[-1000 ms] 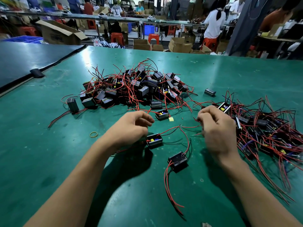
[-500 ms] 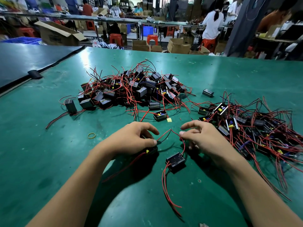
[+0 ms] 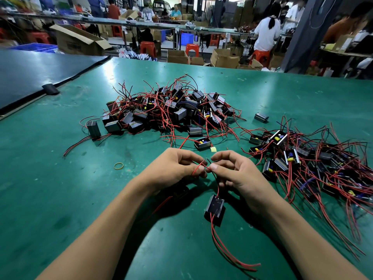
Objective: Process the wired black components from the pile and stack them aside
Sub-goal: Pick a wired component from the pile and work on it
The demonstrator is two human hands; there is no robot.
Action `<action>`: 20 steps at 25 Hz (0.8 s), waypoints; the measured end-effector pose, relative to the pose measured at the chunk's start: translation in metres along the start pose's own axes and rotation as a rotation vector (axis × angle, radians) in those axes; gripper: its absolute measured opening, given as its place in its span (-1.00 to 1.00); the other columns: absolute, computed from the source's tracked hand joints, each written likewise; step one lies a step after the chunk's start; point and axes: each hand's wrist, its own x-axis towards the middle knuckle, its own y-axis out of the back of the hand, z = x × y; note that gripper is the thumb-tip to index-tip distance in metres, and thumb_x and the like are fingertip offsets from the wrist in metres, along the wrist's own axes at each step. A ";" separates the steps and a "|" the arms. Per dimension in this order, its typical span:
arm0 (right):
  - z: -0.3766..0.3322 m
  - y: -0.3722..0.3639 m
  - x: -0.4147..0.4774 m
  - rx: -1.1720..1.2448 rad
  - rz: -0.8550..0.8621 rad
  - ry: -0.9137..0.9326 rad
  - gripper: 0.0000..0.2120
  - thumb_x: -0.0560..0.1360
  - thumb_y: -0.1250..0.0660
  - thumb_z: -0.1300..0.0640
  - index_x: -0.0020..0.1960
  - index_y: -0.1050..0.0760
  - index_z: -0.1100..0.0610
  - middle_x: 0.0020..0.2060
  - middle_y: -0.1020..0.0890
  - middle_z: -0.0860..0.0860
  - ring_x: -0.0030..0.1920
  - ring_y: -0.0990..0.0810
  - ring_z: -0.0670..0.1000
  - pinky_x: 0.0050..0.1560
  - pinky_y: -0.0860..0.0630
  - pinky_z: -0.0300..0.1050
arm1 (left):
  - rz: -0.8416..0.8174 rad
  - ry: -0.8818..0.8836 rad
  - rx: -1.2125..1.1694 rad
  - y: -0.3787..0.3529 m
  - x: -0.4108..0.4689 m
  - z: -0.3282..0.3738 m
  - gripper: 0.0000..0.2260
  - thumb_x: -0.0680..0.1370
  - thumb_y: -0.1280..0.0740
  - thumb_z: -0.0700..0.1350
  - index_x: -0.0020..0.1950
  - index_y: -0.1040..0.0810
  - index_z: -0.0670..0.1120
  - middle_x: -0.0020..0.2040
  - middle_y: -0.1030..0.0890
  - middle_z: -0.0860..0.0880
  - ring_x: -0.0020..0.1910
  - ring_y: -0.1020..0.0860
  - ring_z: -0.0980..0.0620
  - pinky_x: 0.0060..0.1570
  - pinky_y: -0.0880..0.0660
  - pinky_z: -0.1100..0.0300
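Observation:
A big pile of black boxes with red wires (image 3: 171, 112) lies mid-table. A second heap of wired components (image 3: 314, 164) spreads at the right. My left hand (image 3: 173, 170) and my right hand (image 3: 236, 174) meet above the mat, each pinching a thin red wire end (image 3: 198, 167) between thumb and finger. One black component (image 3: 214, 207) hangs tilted under my right hand by its wires, with two red leads trailing toward me. Another dark component (image 3: 179, 191) sits mostly hidden beneath my left hand.
A green mat covers the table (image 3: 60, 199). A yellow rubber band (image 3: 118, 165) lies left of my left hand. One loose black box (image 3: 261, 117) sits apart between the piles. A dark board (image 3: 30, 71) borders the far left. People work at benches behind.
My hands have come together and risen from the mat, now pinching wire ends between them. The component near my right hand has lifted and tilted, hanging by its wires.

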 end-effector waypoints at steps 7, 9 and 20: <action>0.003 -0.005 -0.003 -0.009 0.046 0.087 -0.80 0.49 -0.48 0.21 0.09 -0.59 0.07 -0.14 -0.69 -0.04 -0.27 -0.58 -0.10 -0.32 -0.54 -0.27 | 0.146 -0.015 -0.171 -0.010 0.002 -0.006 -0.94 0.53 -0.39 -0.29 -0.07 -0.64 -0.16 -0.27 -0.68 -0.10 -0.38 -0.62 0.02 -0.36 -0.53 0.28; 0.004 -0.005 -0.004 -0.054 0.057 0.105 -0.85 0.49 -0.48 0.19 0.04 -0.63 0.04 -0.09 -0.71 0.00 -0.22 -0.62 -0.12 -0.28 -0.54 -0.28 | 0.157 -0.016 -0.175 -0.010 0.002 -0.006 -0.94 0.53 -0.39 -0.29 -0.06 -0.64 -0.16 -0.26 -0.69 -0.10 -0.36 -0.64 -0.01 -0.34 -0.55 0.27; 0.002 -0.005 -0.004 -0.085 0.070 0.116 -0.94 0.46 -0.50 0.15 -0.07 -0.69 0.03 -0.15 -0.74 0.08 -0.22 -0.62 -0.08 -0.27 -0.54 -0.26 | 0.166 -0.026 -0.133 -0.011 -0.001 -0.002 -0.97 0.47 -0.49 -0.18 -0.12 -0.70 -0.13 -0.29 -0.68 -0.08 -0.37 -0.55 0.05 -0.37 -0.48 0.29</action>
